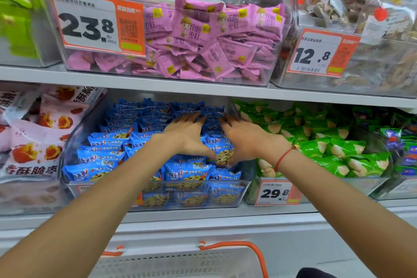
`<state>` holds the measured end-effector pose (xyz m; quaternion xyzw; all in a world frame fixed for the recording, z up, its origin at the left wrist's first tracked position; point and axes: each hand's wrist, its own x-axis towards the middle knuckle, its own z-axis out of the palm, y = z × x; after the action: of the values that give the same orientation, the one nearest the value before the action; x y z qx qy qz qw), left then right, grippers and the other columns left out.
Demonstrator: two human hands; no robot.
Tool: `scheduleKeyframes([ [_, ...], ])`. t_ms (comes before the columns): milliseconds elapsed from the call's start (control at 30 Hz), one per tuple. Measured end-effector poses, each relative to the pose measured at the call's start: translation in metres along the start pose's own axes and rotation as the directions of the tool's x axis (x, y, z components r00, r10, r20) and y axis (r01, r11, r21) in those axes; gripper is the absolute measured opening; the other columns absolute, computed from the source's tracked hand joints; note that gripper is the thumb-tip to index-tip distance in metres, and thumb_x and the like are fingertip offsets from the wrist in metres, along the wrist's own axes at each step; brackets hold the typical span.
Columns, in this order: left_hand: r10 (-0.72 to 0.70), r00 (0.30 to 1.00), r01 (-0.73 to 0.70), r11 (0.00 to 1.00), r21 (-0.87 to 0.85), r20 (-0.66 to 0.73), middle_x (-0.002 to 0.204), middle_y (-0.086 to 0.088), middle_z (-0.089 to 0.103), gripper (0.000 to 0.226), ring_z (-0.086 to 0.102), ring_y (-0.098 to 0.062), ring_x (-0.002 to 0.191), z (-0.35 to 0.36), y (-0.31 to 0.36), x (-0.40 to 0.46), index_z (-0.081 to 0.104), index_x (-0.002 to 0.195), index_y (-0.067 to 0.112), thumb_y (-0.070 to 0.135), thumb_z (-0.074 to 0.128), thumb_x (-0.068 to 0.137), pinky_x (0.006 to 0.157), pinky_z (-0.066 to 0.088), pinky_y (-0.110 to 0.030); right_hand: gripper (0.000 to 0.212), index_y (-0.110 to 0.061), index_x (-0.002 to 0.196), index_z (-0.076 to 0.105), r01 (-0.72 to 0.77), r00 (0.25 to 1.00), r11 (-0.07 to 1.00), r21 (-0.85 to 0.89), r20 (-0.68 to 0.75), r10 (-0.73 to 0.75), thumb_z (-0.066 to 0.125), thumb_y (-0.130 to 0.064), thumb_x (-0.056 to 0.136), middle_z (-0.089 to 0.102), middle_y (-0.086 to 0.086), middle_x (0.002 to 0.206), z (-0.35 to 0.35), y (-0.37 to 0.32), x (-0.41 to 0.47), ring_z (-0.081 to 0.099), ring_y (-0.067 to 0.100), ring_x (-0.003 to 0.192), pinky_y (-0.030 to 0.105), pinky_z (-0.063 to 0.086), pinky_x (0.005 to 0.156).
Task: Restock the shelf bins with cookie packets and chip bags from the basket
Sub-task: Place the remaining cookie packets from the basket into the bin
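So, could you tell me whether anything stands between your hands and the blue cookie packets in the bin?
Nothing visible does. Both the left hand and the right hand already rest, fingers spread, on the cookie packets inside the open-topped bin.

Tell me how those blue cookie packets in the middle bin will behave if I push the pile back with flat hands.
The blue cookie packets look glossy, so they will probably slide over each other. They lie loosely heaped, so some may tumble rather than move together. Both the left hand and right hand rest spread on top.
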<state>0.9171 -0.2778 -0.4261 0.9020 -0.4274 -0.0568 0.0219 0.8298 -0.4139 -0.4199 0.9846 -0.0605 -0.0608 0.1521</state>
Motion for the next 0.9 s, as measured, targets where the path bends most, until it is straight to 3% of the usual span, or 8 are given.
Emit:
scheduleKeyframes([
  [100, -0.023, 0.996, 0.023, 1.000, 0.000, 0.091, 0.129, -0.001, 0.053, 0.093, 0.054, -0.024, 0.108, -0.003, 0.002, 0.009, 0.038, 0.137, 0.021, 0.072, 0.067, 0.064, 0.087, 0.050, -0.039, 0.091, -0.010, 0.134, 0.041, -0.009, 0.994, 1.000, -0.012, 0.112, 0.010, 0.082, -0.051, 0.063, 0.052, 0.006, 0.129, -0.002, -0.006, 0.015, 0.055, 0.027, 0.113, 0.038, 0.050, 0.089],
  [167, -0.025, 0.997, 0.023, 0.999, 0.033, 0.067, 0.117, 0.001, 0.058, 0.081, 0.057, -0.022, 0.097, -0.001, 0.004, 0.011, 0.045, 0.130, 0.022, 0.070, 0.066, 0.067, 0.075, 0.048, -0.034, 0.081, -0.012, 0.128, 0.047, 0.010, 0.993, 0.999, -0.048, 0.120, -0.004, 0.080, -0.051, 0.066, 0.057, 0.004, 0.123, 0.000, -0.007, 0.019, 0.059, 0.026, 0.105, 0.037, 0.052, 0.083],
  [267, -0.020, 1.000, 0.019, 0.999, 0.026, 0.024, 0.131, 0.001, 0.053, 0.081, 0.052, -0.024, 0.113, 0.005, 0.006, 0.009, 0.042, 0.136, 0.024, 0.068, 0.064, 0.072, 0.080, 0.044, -0.034, 0.088, -0.012, 0.134, 0.043, 0.009, 0.993, 0.998, -0.059, 0.114, -0.003, 0.079, -0.054, 0.066, 0.054, 0.005, 0.130, 0.003, -0.005, 0.021, 0.057, 0.027, 0.111, 0.041, 0.052, 0.089],
  [333, -0.007, 0.998, 0.011, 0.998, -0.058, 0.059, 0.145, 0.001, 0.041, 0.090, 0.043, -0.024, 0.128, 0.005, 0.004, 0.005, 0.032, 0.145, 0.024, 0.070, 0.061, 0.073, 0.093, 0.043, -0.036, 0.095, -0.011, 0.140, 0.035, -0.024, 0.984, 0.996, 0.084, 0.179, 0.009, 0.080, -0.050, 0.066, 0.049, 0.007, 0.137, 0.000, -0.002, 0.020, 0.053, 0.028, 0.118, 0.041, 0.050, 0.094],
  [467, -0.006, 1.000, -0.005, 0.923, -0.385, -0.026, 0.155, 0.001, 0.028, 0.072, 0.033, -0.023, 0.138, -0.002, -0.026, -0.019, 0.026, 0.150, 0.024, 0.063, 0.040, 0.091, 0.111, 0.031, -0.041, 0.080, -0.013, 0.152, 0.008, -0.005, 0.997, 0.937, 0.350, 0.074, -0.023, 0.058, -0.024, 0.091, 0.019, 0.011, 0.156, -0.003, -0.003, 0.008, 0.021, 0.030, 0.142, 0.041, 0.026, 0.115],
  [600, -0.148, 0.939, 0.141, 0.989, -0.043, -0.311, 0.157, -0.002, 0.023, 0.051, 0.025, -0.026, 0.140, 0.007, -0.072, -0.046, 0.023, 0.150, 0.024, 0.041, 0.024, 0.102, 0.113, 0.025, -0.041, 0.054, -0.022, 0.151, 0.020, -0.020, 0.984, 0.844, 0.536, -0.138, 0.111, 0.030, -0.043, 0.101, 0.021, 0.003, 0.157, 0.001, -0.033, 0.020, 0.020, 0.030, 0.143, 0.047, 0.020, 0.115],
  [733, -0.270, 0.959, 0.272, 0.962, 0.012, -0.082, 0.161, 0.004, -0.004, 0.055, 0.004, -0.027, 0.147, 0.027, -0.093, -0.047, 0.006, 0.153, 0.033, 0.050, 0.015, 0.101, 0.118, 0.009, -0.043, 0.056, -0.041, 0.150, 0.005, -0.122, 0.993, 0.861, 0.493, 0.066, 0.102, 0.017, -0.058, 0.098, -0.003, -0.010, 0.160, 0.010, -0.061, 0.038, -0.003, 0.030, 0.147, 0.054, -0.004, 0.116],
  [900, -0.248, 0.967, 0.246, 0.968, -0.046, -0.056, 0.161, 0.008, -0.003, 0.054, 0.003, -0.027, 0.147, 0.030, -0.096, -0.043, 0.006, 0.152, 0.034, 0.050, 0.016, 0.101, 0.119, 0.009, -0.045, 0.054, -0.044, 0.149, 0.003, -0.131, 0.991, 0.883, 0.450, 0.092, 0.100, 0.015, -0.058, 0.098, -0.005, -0.013, 0.160, 0.012, -0.058, 0.037, -0.006, 0.027, 0.147, 0.054, -0.002, 0.117],
])
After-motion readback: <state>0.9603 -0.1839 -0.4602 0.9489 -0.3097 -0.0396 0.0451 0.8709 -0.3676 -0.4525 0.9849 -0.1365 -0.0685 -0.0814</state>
